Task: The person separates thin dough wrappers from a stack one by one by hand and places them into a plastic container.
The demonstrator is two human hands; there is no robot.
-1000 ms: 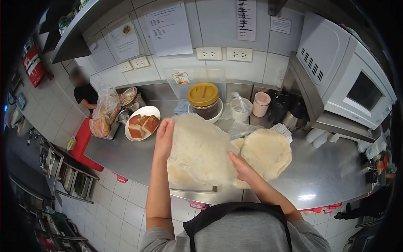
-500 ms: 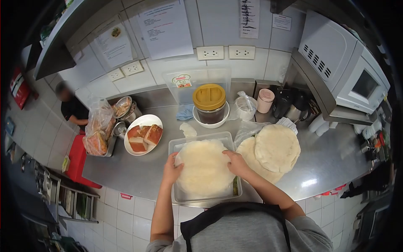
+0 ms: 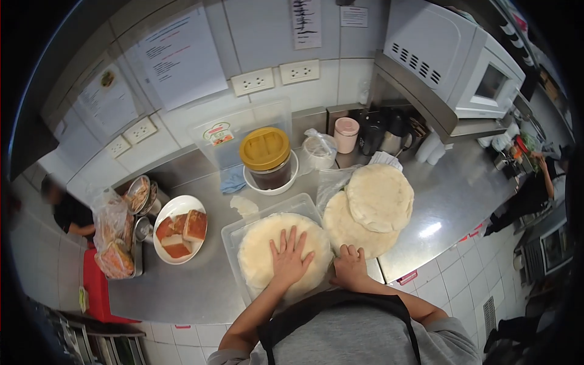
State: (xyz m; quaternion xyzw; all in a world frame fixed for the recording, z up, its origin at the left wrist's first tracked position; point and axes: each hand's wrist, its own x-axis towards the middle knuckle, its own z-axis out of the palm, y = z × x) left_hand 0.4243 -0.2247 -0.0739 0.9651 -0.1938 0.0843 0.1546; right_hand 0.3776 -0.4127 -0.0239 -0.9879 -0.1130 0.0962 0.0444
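A round, pale flatbread (image 3: 258,243) lies over a clear plastic tray (image 3: 231,238), covering most of it. My left hand (image 3: 291,258) rests flat on the bread with its fingers spread. At the tray's right side is my right hand (image 3: 351,267), its fingers curled by the edge of the bread. Whatever those fingers hold, if anything, is hidden. Just beyond my right hand, two more flatbreads (image 3: 380,198) overlap on the counter, partly on a clear plastic bag (image 3: 331,182).
A white bowl of browned bread pieces (image 3: 198,204) stands left, beside bagged food (image 3: 115,258). Behind the tray, a yellow-lidded jar (image 3: 266,152) sits in a white bowl (image 3: 296,170). A microwave (image 3: 456,58) is on the right shelf. Other people are at both sides.
My left hand has moved from the bread's left edge onto its top and spread out. My right hand has come down toward the tray's near right side. The view has shifted right.
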